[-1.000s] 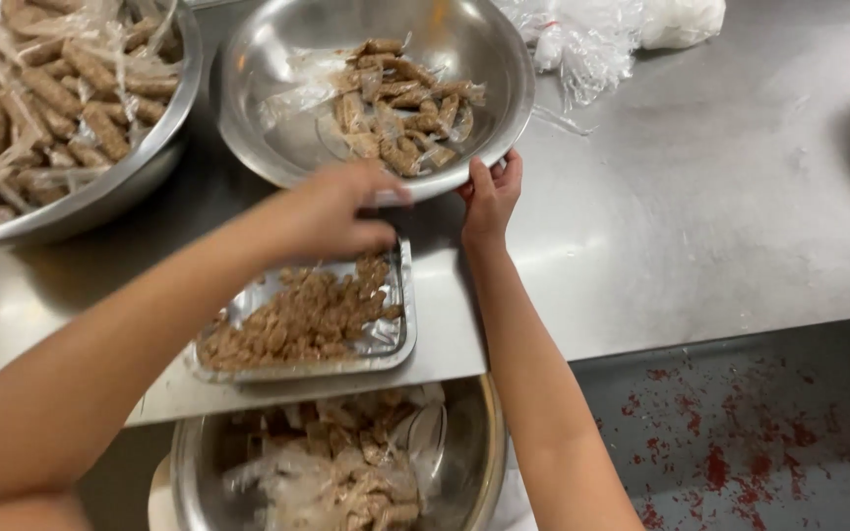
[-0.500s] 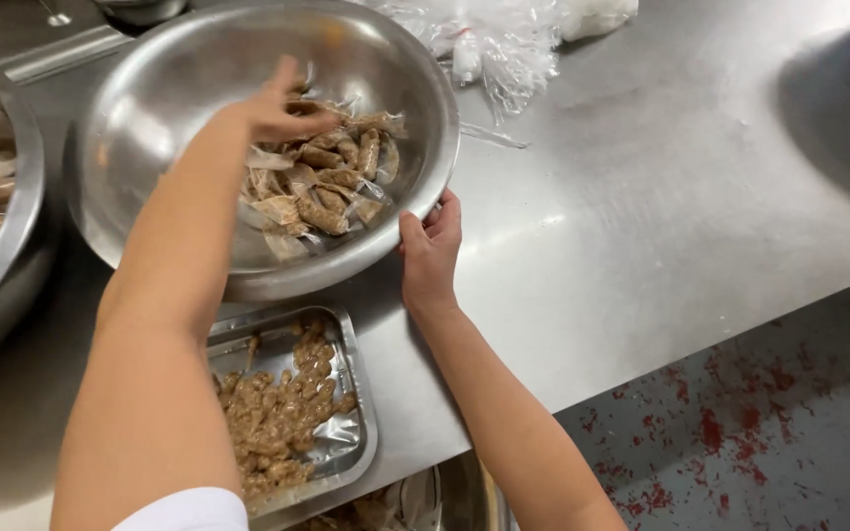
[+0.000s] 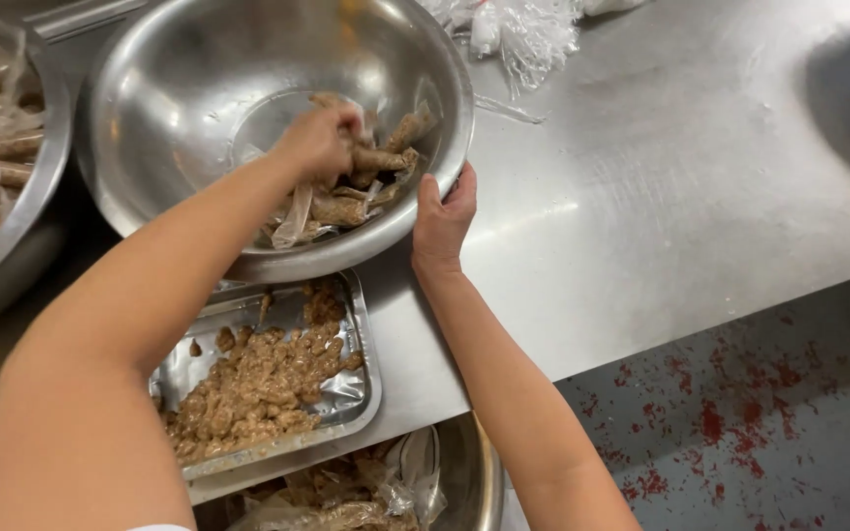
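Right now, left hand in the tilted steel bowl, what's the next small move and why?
Probably close the left hand on one brown plastic-wrapped roll and lift it out. The fingers are already among the rolls, and the right hand grips the rim of the round steel bowl, keeping it tilted.

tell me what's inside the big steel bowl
The bowl holds brown rolls in clear wrap, heaped at its near side. The left hand reaches into them and covers some; the right hand grips the rim.
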